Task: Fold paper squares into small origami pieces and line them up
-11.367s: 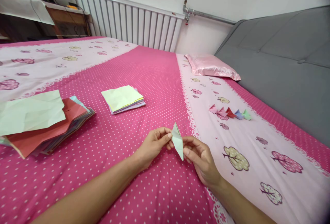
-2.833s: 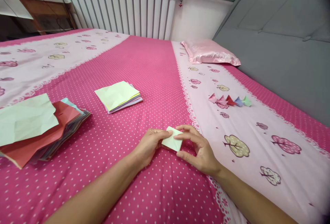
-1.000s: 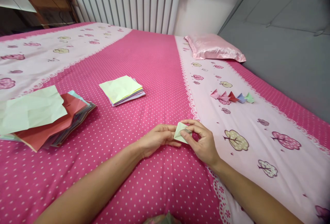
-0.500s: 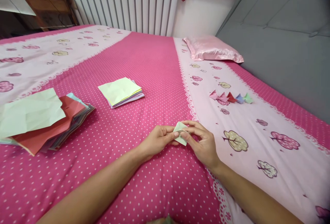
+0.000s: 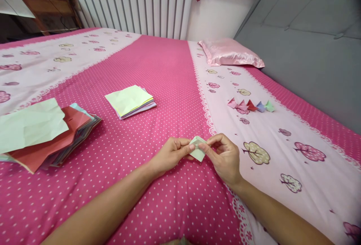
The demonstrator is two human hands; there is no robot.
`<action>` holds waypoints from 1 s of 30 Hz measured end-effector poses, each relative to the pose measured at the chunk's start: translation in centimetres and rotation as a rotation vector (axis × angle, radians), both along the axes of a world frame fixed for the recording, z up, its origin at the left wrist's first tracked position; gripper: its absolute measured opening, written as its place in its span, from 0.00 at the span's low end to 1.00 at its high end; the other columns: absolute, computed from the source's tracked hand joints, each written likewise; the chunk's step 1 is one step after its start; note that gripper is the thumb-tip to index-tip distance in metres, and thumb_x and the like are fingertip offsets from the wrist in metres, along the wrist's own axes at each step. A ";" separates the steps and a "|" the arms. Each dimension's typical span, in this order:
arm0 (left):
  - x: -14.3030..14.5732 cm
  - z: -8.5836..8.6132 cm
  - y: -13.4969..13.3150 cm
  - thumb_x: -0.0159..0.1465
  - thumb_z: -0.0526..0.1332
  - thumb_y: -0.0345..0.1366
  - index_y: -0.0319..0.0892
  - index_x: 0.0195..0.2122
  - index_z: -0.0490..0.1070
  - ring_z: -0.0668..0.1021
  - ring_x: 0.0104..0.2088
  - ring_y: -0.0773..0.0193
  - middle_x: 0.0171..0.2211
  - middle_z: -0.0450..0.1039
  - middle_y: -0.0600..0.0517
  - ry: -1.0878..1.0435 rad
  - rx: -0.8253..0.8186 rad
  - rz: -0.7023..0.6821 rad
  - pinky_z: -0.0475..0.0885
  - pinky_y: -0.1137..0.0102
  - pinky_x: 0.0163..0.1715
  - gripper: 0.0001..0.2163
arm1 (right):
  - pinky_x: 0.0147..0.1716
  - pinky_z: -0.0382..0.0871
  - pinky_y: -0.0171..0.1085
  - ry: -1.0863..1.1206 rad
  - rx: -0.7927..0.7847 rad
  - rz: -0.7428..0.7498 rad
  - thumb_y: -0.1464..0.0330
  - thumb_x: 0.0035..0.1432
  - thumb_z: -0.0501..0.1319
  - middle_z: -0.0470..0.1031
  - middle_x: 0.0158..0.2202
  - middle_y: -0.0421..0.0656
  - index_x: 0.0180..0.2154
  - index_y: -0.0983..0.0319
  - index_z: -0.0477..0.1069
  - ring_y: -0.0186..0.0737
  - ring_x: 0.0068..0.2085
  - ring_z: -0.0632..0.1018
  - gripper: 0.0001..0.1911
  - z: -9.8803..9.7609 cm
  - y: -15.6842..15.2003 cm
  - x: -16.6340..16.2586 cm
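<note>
Folded pale-green paper (image 5: 199, 155) sat btwn L hand (image 5: 171, 154) & R hand (image 5: 226, 158), approx. equally near; both sets of fingers nearly closed, pinching it, thumbs on top. Long axis ran approx. across thumb line.

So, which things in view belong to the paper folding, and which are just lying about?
Likely in the job: left hand; right hand; folded paper they hold; small stack; large stack; five folded pieces.

Likely just there: pillow; headboard; radiator; desk.
</note>
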State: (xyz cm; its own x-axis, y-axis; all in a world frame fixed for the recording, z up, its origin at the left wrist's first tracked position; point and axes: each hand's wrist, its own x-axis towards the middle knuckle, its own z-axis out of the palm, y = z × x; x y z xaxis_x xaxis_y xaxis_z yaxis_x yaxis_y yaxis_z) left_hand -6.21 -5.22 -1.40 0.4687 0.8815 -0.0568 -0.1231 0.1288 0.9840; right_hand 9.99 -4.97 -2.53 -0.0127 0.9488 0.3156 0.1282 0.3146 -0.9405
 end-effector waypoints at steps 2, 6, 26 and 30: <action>0.0 0.0 0.0 0.59 0.56 0.41 0.35 0.28 0.73 0.71 0.25 0.70 0.24 0.71 0.51 0.002 0.008 -0.003 0.64 0.75 0.28 0.13 | 0.26 0.65 0.31 0.030 -0.047 -0.006 0.69 0.45 0.66 0.65 0.24 0.35 0.28 0.61 0.65 0.29 0.25 0.69 0.10 0.1 -0.1 0.0; -0.1 -0.2 0.1 0.58 0.57 0.42 0.34 0.26 0.71 0.66 0.21 0.73 0.20 0.66 0.54 0.060 0.026 0.007 0.59 0.76 0.22 0.14 | 0.24 0.65 0.30 0.034 -0.106 0.026 0.69 0.44 0.66 0.65 0.21 0.34 0.31 0.60 0.67 0.29 0.23 0.68 0.11 0.3 -0.2 0.0; -0.3 -0.3 0.3 0.55 0.60 0.42 0.34 0.29 0.75 0.72 0.24 0.67 0.23 0.73 0.48 -0.040 -0.132 0.122 0.64 0.71 0.29 0.14 | 0.32 0.68 0.35 0.007 -0.080 0.171 0.68 0.51 0.61 0.70 0.27 0.39 0.40 0.60 0.66 0.34 0.30 0.73 0.12 0.5 -0.1 0.2; -0.3 -0.2 0.2 0.55 0.60 0.41 0.35 0.28 0.75 0.71 0.23 0.69 0.23 0.73 0.49 -0.025 -0.116 0.118 0.63 0.73 0.28 0.13 | 0.29 0.66 0.31 0.026 -0.102 0.187 0.68 0.52 0.61 0.67 0.24 0.35 0.38 0.59 0.64 0.31 0.26 0.70 0.10 0.7 -0.2 0.3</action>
State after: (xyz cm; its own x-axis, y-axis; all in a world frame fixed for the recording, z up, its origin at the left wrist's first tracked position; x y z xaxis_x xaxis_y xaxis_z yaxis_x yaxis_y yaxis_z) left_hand -6.46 -4.98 -1.59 0.3653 0.9185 -0.1515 -0.1678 0.2250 0.9598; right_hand 10.33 -5.17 -1.82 -0.1843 0.9577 0.2210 0.0516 0.2339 -0.9709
